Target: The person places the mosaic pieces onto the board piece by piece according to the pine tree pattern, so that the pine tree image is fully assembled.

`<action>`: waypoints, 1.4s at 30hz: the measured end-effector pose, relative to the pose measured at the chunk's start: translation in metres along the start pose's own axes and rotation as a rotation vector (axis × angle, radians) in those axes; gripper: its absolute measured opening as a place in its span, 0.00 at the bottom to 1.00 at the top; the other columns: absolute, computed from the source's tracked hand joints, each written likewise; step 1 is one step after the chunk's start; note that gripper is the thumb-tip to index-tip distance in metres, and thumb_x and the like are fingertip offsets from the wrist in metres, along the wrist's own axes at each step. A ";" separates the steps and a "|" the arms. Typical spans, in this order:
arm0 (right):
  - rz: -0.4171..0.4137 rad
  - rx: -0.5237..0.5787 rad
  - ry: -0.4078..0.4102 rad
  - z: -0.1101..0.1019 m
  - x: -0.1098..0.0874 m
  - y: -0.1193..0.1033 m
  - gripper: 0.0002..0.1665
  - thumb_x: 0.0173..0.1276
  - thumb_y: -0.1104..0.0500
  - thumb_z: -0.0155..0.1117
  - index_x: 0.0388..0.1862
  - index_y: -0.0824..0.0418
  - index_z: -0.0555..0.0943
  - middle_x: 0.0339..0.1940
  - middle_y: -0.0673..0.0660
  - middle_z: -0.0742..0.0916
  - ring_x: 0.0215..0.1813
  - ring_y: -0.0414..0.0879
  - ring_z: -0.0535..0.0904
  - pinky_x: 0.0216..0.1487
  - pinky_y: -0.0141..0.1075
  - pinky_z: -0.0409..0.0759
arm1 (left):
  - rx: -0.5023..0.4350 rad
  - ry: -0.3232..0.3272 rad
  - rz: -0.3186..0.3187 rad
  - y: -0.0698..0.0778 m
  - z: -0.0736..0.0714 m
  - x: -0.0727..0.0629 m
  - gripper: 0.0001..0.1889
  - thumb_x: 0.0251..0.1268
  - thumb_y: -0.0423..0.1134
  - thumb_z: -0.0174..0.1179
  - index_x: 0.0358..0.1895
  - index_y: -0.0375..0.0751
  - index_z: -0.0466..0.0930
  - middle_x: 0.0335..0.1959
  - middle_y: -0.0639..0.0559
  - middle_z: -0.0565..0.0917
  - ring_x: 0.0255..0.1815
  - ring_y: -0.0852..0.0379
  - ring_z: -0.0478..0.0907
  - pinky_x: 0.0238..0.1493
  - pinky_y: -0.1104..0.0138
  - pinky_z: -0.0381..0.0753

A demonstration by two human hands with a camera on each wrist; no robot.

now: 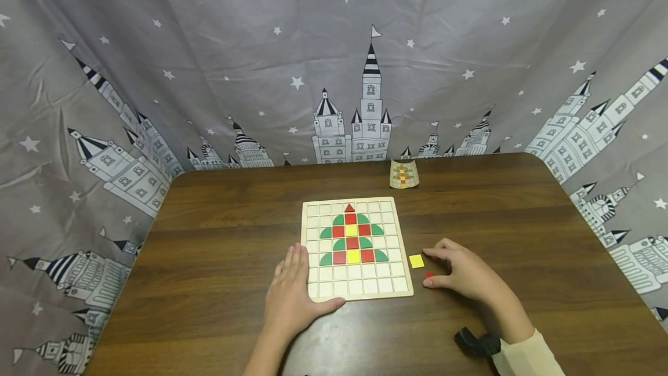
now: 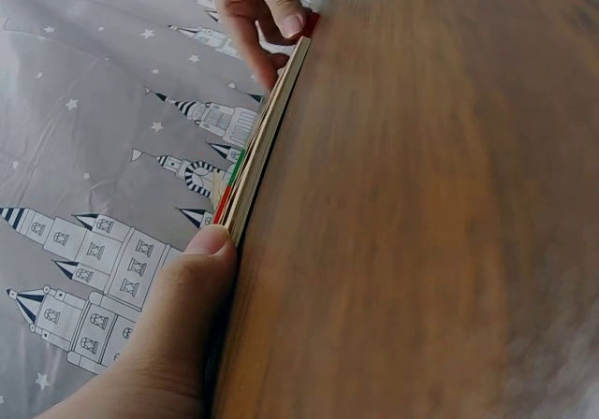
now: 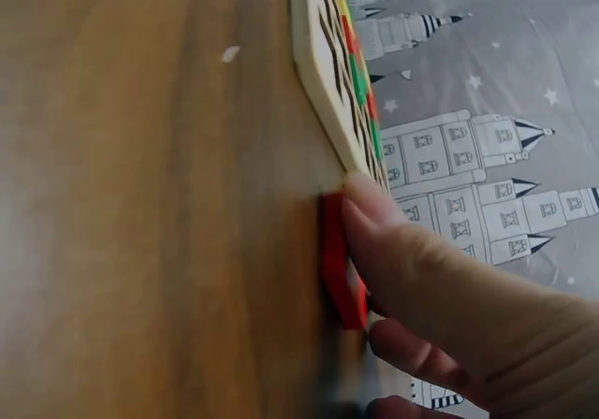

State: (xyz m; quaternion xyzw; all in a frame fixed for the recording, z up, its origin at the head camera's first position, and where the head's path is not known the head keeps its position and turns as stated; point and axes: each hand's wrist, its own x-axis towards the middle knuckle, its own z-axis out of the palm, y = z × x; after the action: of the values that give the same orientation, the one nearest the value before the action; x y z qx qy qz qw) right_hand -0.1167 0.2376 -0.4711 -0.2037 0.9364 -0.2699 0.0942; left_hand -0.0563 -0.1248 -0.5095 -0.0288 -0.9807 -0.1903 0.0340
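Observation:
A light wooden grid board (image 1: 323,290) lies on the table, with red, yellow and green pieces set in a tree shape. My left hand (image 1: 290,292) steadies its near left corner, fingers straight along the left edge and thumb against the front edge. Right of the board, my right hand (image 1: 464,270) is low over the table, thumb and forefinger apart. Its thumb touches a red tile (image 3: 333,241), partly hidden under it in the head view. A yellow square tile (image 1: 417,261) lies between the board and the forefinger tip.
A small curled card (image 1: 404,174) with a similar tree pattern stands near the table's back edge. A grey curtain (image 1: 250,51) printed with castles and stars hangs behind the wooden table (image 1: 219,237). A black strap device (image 1: 476,343) sits at the right wrist.

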 end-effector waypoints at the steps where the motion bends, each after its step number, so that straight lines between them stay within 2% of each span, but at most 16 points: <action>1: 0.003 0.005 0.008 0.000 -0.002 0.000 0.36 0.54 0.43 0.77 0.59 0.59 0.83 0.43 0.43 0.80 0.38 0.36 0.71 0.39 0.30 0.71 | 0.001 0.001 0.000 0.000 0.000 0.000 0.73 0.34 0.86 0.58 0.78 0.34 0.52 0.80 0.40 0.54 0.82 0.45 0.50 0.78 0.50 0.58; 6: 0.021 0.054 0.063 0.000 -0.006 0.001 0.14 0.55 0.49 0.78 0.39 0.49 0.86 0.39 0.40 0.82 0.41 0.36 0.77 0.43 0.33 0.77 | 0.000 0.001 -0.004 0.000 -0.001 -0.001 0.72 0.34 0.86 0.59 0.78 0.34 0.52 0.80 0.40 0.54 0.82 0.45 0.50 0.78 0.50 0.58; 9: 0.010 0.066 0.073 0.001 -0.006 0.002 0.09 0.56 0.51 0.77 0.34 0.46 0.84 0.37 0.39 0.82 0.40 0.36 0.77 0.42 0.32 0.77 | -0.004 -0.001 -0.008 -0.001 0.000 -0.001 0.72 0.34 0.86 0.59 0.78 0.34 0.52 0.80 0.41 0.53 0.82 0.45 0.50 0.78 0.50 0.57; 15: -0.016 0.063 0.082 0.003 -0.004 0.001 0.10 0.59 0.55 0.75 0.36 0.49 0.82 0.36 0.41 0.83 0.38 0.34 0.76 0.40 0.31 0.77 | -0.006 0.003 -0.009 -0.001 0.000 -0.001 0.73 0.33 0.86 0.59 0.78 0.34 0.52 0.80 0.40 0.54 0.82 0.45 0.50 0.78 0.50 0.58; 18: -0.006 0.083 0.090 0.003 -0.002 0.000 0.09 0.61 0.58 0.74 0.37 0.51 0.81 0.32 0.42 0.82 0.34 0.33 0.75 0.35 0.29 0.76 | -0.006 0.002 -0.010 -0.001 0.000 -0.001 0.73 0.33 0.86 0.59 0.78 0.34 0.52 0.80 0.40 0.54 0.82 0.45 0.50 0.78 0.50 0.58; 22: -0.001 0.105 0.140 0.007 0.005 -0.006 0.09 0.59 0.60 0.75 0.36 0.52 0.82 0.26 0.41 0.81 0.29 0.33 0.73 0.31 0.28 0.75 | -0.003 0.002 -0.007 -0.001 -0.001 -0.002 0.73 0.34 0.86 0.59 0.78 0.33 0.52 0.80 0.40 0.54 0.82 0.45 0.50 0.78 0.50 0.58; 27: -0.039 0.166 0.169 0.019 0.020 -0.026 0.09 0.57 0.59 0.76 0.34 0.51 0.83 0.24 0.41 0.80 0.28 0.34 0.71 0.28 0.28 0.73 | -0.003 0.004 -0.005 -0.002 -0.001 -0.002 0.72 0.34 0.86 0.59 0.77 0.32 0.52 0.80 0.40 0.54 0.82 0.45 0.51 0.78 0.49 0.58; 33: -0.116 0.233 0.079 0.040 0.044 -0.060 0.08 0.59 0.57 0.75 0.35 0.51 0.84 0.26 0.42 0.80 0.30 0.35 0.71 0.30 0.28 0.72 | -0.005 -0.010 -0.014 -0.002 -0.001 -0.002 0.73 0.34 0.86 0.57 0.78 0.33 0.52 0.80 0.40 0.53 0.82 0.45 0.50 0.78 0.49 0.58; 36: -0.147 0.233 0.047 0.050 0.053 -0.076 0.08 0.60 0.56 0.75 0.36 0.50 0.84 0.26 0.42 0.79 0.30 0.36 0.70 0.31 0.28 0.71 | -0.011 -0.016 -0.014 -0.002 0.000 -0.001 0.73 0.34 0.87 0.57 0.78 0.33 0.51 0.81 0.40 0.52 0.82 0.45 0.49 0.78 0.50 0.57; 42: -0.169 0.205 0.060 0.065 0.064 -0.096 0.09 0.59 0.55 0.76 0.36 0.49 0.83 0.26 0.40 0.77 0.31 0.37 0.71 0.32 0.28 0.71 | -0.008 -0.015 -0.006 0.000 0.000 -0.001 0.72 0.36 0.87 0.56 0.78 0.33 0.52 0.81 0.41 0.53 0.82 0.45 0.49 0.79 0.51 0.57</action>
State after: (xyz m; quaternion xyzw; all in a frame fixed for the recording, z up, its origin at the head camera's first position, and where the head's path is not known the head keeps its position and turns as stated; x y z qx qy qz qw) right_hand -0.1236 0.1057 -0.4770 -0.2629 0.8857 -0.3772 0.0635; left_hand -0.0556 -0.1251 -0.5092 -0.0273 -0.9803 -0.1939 0.0258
